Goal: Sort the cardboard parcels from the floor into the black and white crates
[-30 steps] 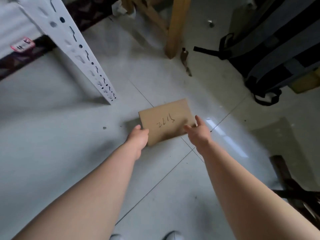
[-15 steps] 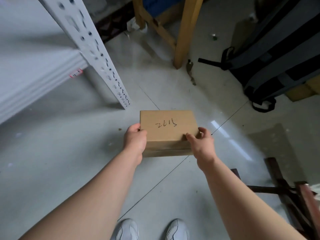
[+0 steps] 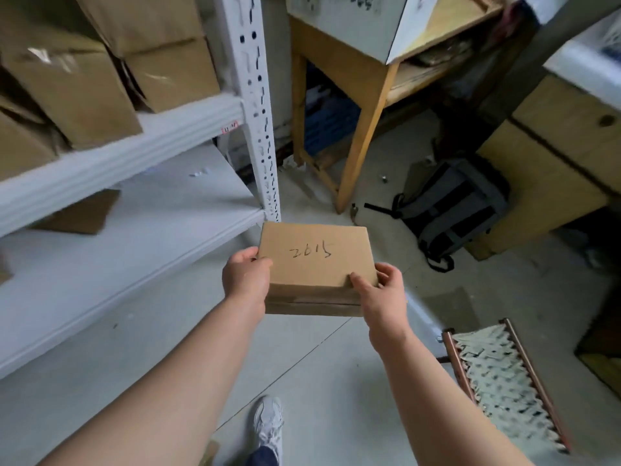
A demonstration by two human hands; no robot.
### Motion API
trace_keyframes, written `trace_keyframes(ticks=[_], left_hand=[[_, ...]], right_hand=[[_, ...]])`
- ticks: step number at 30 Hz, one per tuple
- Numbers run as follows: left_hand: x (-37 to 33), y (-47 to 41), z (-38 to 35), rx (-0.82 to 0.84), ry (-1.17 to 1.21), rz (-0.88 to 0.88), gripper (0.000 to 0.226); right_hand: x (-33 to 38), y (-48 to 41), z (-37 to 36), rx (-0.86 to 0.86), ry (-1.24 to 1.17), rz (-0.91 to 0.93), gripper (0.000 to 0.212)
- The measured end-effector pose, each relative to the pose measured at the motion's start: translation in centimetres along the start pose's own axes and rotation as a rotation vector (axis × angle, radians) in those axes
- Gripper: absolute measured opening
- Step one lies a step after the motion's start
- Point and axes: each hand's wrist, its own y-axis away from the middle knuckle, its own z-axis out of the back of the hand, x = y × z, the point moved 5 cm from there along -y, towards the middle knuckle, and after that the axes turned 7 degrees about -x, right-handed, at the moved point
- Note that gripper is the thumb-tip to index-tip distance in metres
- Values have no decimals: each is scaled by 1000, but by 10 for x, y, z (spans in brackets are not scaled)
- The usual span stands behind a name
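Observation:
A flat cardboard parcel [image 3: 316, 264] with "2015" handwritten on top is held up in the air at mid-frame. My left hand [image 3: 247, 280] grips its left edge, thumb on top. My right hand [image 3: 381, 292] grips its near right corner, thumb over the top face. No black or white crate is in view.
A white metal shelf rack [image 3: 255, 105] with cardboard boxes [image 3: 74, 79] stands on the left. A wooden table [image 3: 363, 105] is behind the parcel, and a grey backpack [image 3: 460, 210] lies on the floor to the right. A folding stool [image 3: 504, 375] sits at lower right.
Both hands have lifted the parcel off the floor and raised it. The view has tilted up, so the shelves, table and stool now show.

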Motion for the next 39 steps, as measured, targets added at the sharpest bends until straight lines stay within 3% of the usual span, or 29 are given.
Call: trace_keyframes(ticks=[8,12,17,22,27,32,39], left_hand=[[-26,156,136,-83,122,-79,38],[13,240,200,-123,203,-88,31],[68,332,251,-128,259,-23,47],[87,390,306,-186,312,-50,42],[102,425,383,-288,422,-75,32],[131,441,484,-393,532,-93,42],[200,463,673,-592,669,-77,20]], right_hand=[[66,160,74,111,-32,152,44],[54,237,121,200,-40,209,45],[27,310,183,259,-19,198,42],[22,373,208,318,-15,228,43],[24,449,197,424,24,298,45],[22,541,156,560,46,386,41],[-26,713,67,780,100,458,46]])
